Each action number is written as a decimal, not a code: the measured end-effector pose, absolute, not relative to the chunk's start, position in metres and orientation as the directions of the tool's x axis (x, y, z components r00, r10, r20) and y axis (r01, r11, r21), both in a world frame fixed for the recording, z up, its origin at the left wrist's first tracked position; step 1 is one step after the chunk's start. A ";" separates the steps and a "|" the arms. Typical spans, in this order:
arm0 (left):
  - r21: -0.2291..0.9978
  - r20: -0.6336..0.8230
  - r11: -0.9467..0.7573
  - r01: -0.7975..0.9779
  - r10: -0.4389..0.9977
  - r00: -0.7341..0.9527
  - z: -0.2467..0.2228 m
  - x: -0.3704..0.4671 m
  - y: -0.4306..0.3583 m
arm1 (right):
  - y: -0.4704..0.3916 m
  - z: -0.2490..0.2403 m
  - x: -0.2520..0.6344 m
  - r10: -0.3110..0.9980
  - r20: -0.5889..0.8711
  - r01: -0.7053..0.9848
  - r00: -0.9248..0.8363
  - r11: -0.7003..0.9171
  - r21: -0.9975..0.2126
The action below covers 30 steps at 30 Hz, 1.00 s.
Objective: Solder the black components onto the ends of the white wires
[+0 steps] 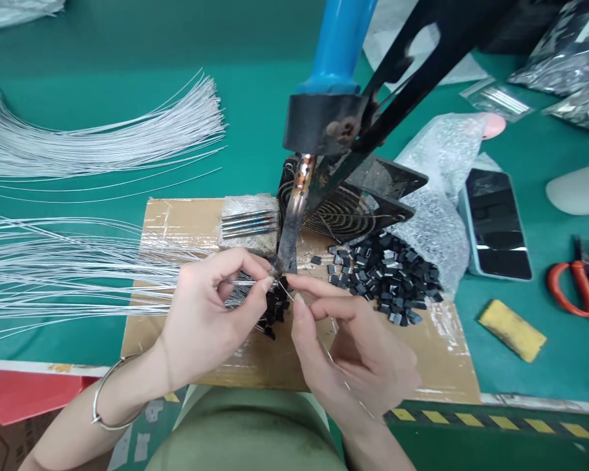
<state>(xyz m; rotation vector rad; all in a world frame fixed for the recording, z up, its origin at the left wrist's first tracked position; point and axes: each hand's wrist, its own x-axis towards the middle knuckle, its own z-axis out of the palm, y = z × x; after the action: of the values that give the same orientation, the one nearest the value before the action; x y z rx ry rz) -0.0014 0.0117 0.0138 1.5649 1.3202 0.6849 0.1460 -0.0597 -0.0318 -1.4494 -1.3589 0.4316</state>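
Note:
A blue-handled soldering iron (302,180) is clamped in a black metal bracket (397,98), its tip pointing down. My left hand (216,314) pinches a thin grey cable (243,283) just below that tip; whether a small connector sits at the cable's end is hidden by my fingertips. Between the thumb and fingers of my right hand (353,340) runs a strand of solder wire (287,291), its end close to the tip and its tail trailing over my palm. Under my hands lie several cables with black connectors (275,307).
Loose black connectors (387,275) are heaped on the cardboard (422,366). Behind stand a round-grilled fan (348,206) and a pad with spare tips (249,226). Cable bundles (127,140) spread left. Rightward lie a phone (498,222), yellow sponge (513,329) and red-handled pliers (576,288).

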 end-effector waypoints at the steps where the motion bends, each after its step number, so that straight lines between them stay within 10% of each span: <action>1: 0.903 -0.149 0.024 0.429 0.954 0.261 0.014 -0.001 0.012 | -0.060 -0.032 0.146 0.880 0.378 0.495 0.288 0.202 -0.845; 30: 0.862 -0.172 0.016 0.506 0.949 0.263 0.003 -0.009 0.012 | -0.060 -0.040 0.158 0.900 0.227 0.371 0.371 0.081 -0.925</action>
<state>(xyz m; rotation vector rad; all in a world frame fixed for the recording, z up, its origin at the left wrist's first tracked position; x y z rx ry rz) -0.0086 0.0122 0.0031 1.6240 1.3717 0.6119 0.1578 -0.0604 -0.0395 -1.5030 -1.1990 0.5888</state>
